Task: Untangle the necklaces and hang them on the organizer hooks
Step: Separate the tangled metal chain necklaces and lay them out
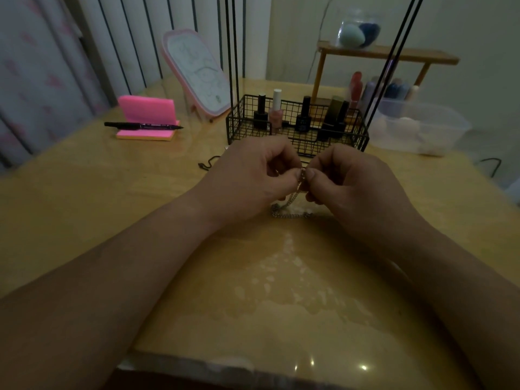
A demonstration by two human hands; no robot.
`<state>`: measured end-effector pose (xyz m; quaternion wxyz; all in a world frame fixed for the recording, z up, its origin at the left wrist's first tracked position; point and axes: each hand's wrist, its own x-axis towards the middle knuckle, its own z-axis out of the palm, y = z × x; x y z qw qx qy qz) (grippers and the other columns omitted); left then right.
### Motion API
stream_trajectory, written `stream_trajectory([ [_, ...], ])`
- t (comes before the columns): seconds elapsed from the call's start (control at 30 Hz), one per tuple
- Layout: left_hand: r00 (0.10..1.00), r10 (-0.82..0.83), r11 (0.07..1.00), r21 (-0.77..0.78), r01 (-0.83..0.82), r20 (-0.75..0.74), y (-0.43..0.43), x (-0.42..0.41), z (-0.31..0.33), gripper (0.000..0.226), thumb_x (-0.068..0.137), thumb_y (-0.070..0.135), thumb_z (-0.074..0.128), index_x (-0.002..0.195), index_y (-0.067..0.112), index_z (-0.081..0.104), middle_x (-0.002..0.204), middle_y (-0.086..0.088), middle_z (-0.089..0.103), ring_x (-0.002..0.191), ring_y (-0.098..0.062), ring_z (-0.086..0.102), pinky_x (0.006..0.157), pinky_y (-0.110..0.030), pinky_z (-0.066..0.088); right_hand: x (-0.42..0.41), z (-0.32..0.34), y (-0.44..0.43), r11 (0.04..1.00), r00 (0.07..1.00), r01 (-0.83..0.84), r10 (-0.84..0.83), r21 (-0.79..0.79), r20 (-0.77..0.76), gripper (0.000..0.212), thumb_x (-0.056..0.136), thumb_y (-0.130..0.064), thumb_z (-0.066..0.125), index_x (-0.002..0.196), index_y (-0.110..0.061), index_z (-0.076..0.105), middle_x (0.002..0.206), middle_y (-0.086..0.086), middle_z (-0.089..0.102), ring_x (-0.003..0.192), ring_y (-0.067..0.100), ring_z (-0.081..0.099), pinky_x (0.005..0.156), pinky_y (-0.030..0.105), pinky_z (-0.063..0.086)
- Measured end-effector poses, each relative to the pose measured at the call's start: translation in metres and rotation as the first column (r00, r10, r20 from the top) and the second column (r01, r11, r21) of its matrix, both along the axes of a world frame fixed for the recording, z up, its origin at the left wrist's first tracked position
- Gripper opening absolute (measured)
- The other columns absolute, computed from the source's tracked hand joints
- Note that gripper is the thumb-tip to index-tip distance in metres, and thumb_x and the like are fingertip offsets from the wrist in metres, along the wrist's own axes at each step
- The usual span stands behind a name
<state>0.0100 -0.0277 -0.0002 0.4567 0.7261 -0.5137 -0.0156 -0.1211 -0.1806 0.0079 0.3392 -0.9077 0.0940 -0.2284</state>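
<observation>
In the head view a broad stretch of bench runs from its near edge up to the hands, with a pink note pad and pen well off to the left and a black wire basket just behind the knuckles. The necklaces show as thin silver chain, partly bunched between the fingertips and partly trailing onto the bench below. The left hand and right hand meet thumb to thumb, each grip pinched on the chain.
</observation>
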Motion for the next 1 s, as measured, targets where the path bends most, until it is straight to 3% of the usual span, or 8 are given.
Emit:
stream_trajectory([
  [0.17,0.999,0.000,1.000,0.018,0.001,-0.048,-0.001,0.000,0.001,0.003,0.096,0.014,0.073,0.094,0.015,0.071,0.079,0.002,0.073,0.072,-0.012,0.074,0.069,-0.040,0.064,0.000,-0.001,-0.002,0.998,1.000,0.003,-0.002,-0.058,0.013,0.004,0.096,-0.032,0.067,0.100,-0.030,0.065,0.086,-0.010,0.069,0.080,0.005,0.066,0.070,0.027,0.056],
  [0.3,0.988,0.015,1.000,0.001,-0.015,-0.154,-0.002,-0.002,0.003,0.004,0.096,0.010,0.072,0.093,0.012,0.069,0.078,-0.004,0.075,0.071,-0.016,0.076,0.069,-0.042,0.066,0.001,-0.001,-0.001,1.000,1.000,0.004,-0.004,0.002,0.014,0.006,0.096,-0.031,0.064,0.100,-0.027,0.065,0.084,-0.008,0.070,0.079,0.005,0.068,0.071,0.029,0.058],
  [0.5,0.939,-0.002,1.000,-0.017,-0.004,-0.345,-0.001,-0.002,0.008,0.002,0.099,0.005,0.066,0.098,0.005,0.067,0.084,-0.013,0.076,0.077,-0.025,0.077,0.073,-0.044,0.066,0.002,0.003,0.003,0.993,0.999,-0.004,0.008,0.121,-0.036,0.012,0.094,-0.034,0.056,0.096,-0.024,0.063,0.085,-0.004,0.071,0.079,0.011,0.069,0.077,0.046,0.061],
  [0.63,0.930,-0.013,1.000,0.005,0.015,-0.367,-0.002,-0.003,0.009,0.001,0.099,0.003,0.065,0.099,0.004,0.066,0.084,-0.012,0.077,0.078,-0.023,0.077,0.070,-0.034,0.065,0.002,0.005,0.004,0.985,1.000,0.010,-0.004,0.170,-0.030,0.012,0.098,-0.030,0.054,0.096,-0.023,0.063,0.093,0.004,0.069,0.089,0.026,0.066,0.082,0.056,0.057],
  [0.73,0.946,-0.003,0.999,0.030,0.014,-0.326,-0.001,-0.005,0.009,0.002,0.098,0.003,0.065,0.097,0.005,0.064,0.084,-0.011,0.076,0.077,-0.020,0.077,0.067,-0.028,0.062,0.001,0.007,0.003,0.981,1.000,0.002,0.002,0.196,-0.019,0.013,0.102,-0.026,0.056,0.095,-0.020,0.065,0.094,0.009,0.069,0.089,0.027,0.064,0.083,0.054,0.056],
  [0.9,0.921,0.012,1.000,-0.004,-0.014,-0.389,0.000,-0.004,0.012,0.004,0.099,0.003,0.063,0.097,0.000,0.060,0.090,-0.017,0.072,0.084,-0.027,0.077,0.074,-0.041,0.066,0.002,0.007,0.001,0.969,1.000,-0.003,0.010,0.248,-0.025,0.015,0.102,-0.024,0.057,0.092,-0.018,0.067,0.096,0.011,0.070,0.093,0.028,0.066,0.088,0.055,0.056],
  [1.0,0.900,0.001,1.000,-0.028,-0.014,-0.436,0.000,-0.003,0.014,0.007,0.098,0.003,0.063,0.093,0.007,0.062,0.088,-0.016,0.071,0.083,-0.024,0.074,0.074,-0.034,0.063,0.003,0.006,0.001,0.973,0.999,0.009,-0.001,0.230,-0.035,0.014,0.098,-0.026,0.057,0.089,-0.021,0.066,0.093,0.006,0.071,0.090,0.024,0.067,0.087,0.055,0.057],
])
